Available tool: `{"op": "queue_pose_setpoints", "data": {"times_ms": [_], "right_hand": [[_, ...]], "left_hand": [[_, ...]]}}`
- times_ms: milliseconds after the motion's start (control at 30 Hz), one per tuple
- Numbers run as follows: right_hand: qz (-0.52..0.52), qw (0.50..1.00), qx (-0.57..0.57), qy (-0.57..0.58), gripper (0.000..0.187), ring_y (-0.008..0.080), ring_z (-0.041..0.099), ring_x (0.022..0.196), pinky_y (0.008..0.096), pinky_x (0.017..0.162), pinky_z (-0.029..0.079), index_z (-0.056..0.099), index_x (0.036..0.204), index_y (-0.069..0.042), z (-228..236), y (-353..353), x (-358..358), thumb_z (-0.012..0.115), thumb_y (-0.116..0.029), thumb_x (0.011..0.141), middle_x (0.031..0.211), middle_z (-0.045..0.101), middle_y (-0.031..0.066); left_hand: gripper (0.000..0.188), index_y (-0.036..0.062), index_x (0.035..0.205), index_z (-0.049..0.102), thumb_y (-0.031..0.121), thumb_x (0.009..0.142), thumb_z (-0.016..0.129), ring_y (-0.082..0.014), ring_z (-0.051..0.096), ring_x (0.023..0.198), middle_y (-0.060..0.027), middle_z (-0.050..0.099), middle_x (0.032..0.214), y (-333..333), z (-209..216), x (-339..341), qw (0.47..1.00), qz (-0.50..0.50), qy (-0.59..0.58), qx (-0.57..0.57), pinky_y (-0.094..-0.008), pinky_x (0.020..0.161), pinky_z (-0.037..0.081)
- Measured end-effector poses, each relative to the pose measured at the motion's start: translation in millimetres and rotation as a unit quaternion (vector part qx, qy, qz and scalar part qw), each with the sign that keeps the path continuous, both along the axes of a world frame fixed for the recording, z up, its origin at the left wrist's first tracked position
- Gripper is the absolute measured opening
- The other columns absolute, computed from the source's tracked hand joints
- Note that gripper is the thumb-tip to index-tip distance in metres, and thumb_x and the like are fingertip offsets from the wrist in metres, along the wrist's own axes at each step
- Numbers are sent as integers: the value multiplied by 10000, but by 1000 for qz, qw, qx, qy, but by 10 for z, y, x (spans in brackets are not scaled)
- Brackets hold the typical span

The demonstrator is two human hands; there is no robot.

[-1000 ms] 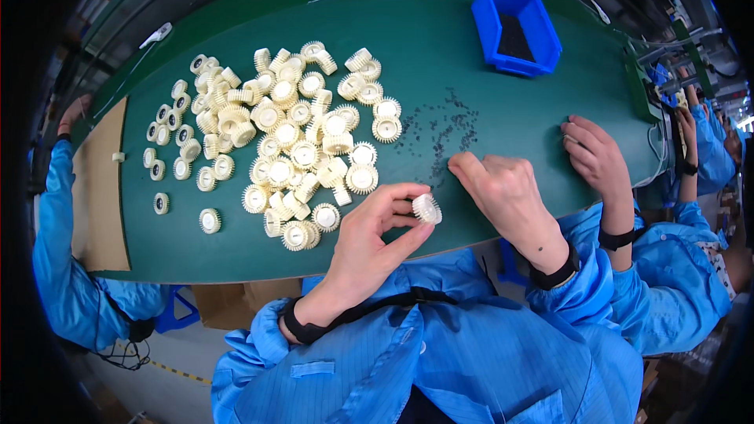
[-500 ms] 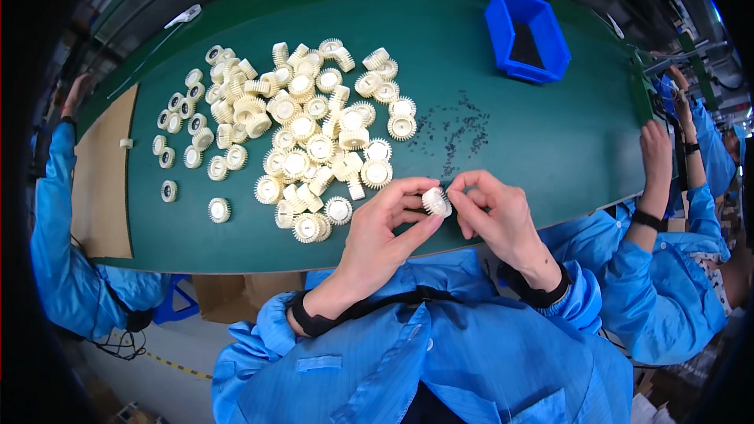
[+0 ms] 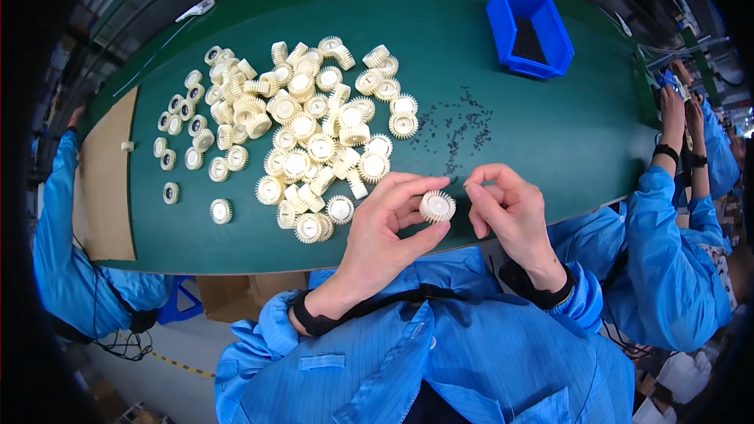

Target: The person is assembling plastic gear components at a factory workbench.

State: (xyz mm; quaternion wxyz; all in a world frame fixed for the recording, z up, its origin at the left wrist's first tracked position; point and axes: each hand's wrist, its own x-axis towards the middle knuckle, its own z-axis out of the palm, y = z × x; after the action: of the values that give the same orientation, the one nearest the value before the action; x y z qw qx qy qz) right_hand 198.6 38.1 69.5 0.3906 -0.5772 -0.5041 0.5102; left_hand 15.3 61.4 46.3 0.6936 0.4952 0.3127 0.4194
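My left hand [image 3: 389, 224] grips a cream toothed wheel [image 3: 437, 206] between thumb and fingers, its round face turned up, just above the table's near edge. Beside it on the right, my right hand [image 3: 512, 216] is apart from the wheel, thumb and forefinger pinched together. Whatever sits in that pinch is too small to make out. Beyond my hands, tiny black pieces [image 3: 455, 127] lie scattered on the green table [image 3: 369, 27]. A big heap of similar cream toothed wheels [image 3: 302, 122] spreads to the left, and several at its left side show dark centres.
A blue bin [image 3: 503, 27] with black contents stands at the far right. Brown cardboard [image 3: 106, 180] lies along the left end of the table. One person's blue sleeve [image 3: 55, 196] shows at the left, another person's arm [image 3: 664, 228] at the right.
My right hand has drawn away from the wheel, to the right. The wheel in my left hand has tilted so its face points up more. The co-worker's arm at right has shifted.
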Motion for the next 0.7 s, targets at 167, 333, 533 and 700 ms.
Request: {"op": "queue_pose_setpoints", "data": {"times_ms": [167,333,533,700], "right_hand": [[-8,999,13,40,115,22,473,500,195,459,343,538,991,-17,64,-54,-11,551,-118,938,552,556,-6],[-11,998,16,58,117,28,494,502,195,460,352,535,990,-16,38,-103,-49,551,-119,936,553,561,-4],[-11,999,37,35,117,37,512,496,197,462,369,531,997,-23,13,-124,-74,550,-118,932,553,571,3],[-7,998,60,27,111,38,509,484,201,451,367,530,996,-32,69,-94,-123,551,-118,930,544,575,4]], "left_hand": [[346,-9,1158,577,-46,821,641,-150,594,1014,-81,548,1128,54,26,-84,998,-56,20,21,-251,863,494],[394,-31,1187,535,-45,804,624,-179,572,1056,-105,537,1194,45,-5,-69,991,-58,-65,-98,-321,934,468],[450,-43,1285,477,91,871,592,-177,566,1039,-87,540,1155,51,148,4,989,-23,-73,-130,-301,916,458],[430,-5,1312,482,163,926,567,-125,515,1109,-51,524,1190,155,74,-111,996,-84,-15,-40,-250,885,430]]}}
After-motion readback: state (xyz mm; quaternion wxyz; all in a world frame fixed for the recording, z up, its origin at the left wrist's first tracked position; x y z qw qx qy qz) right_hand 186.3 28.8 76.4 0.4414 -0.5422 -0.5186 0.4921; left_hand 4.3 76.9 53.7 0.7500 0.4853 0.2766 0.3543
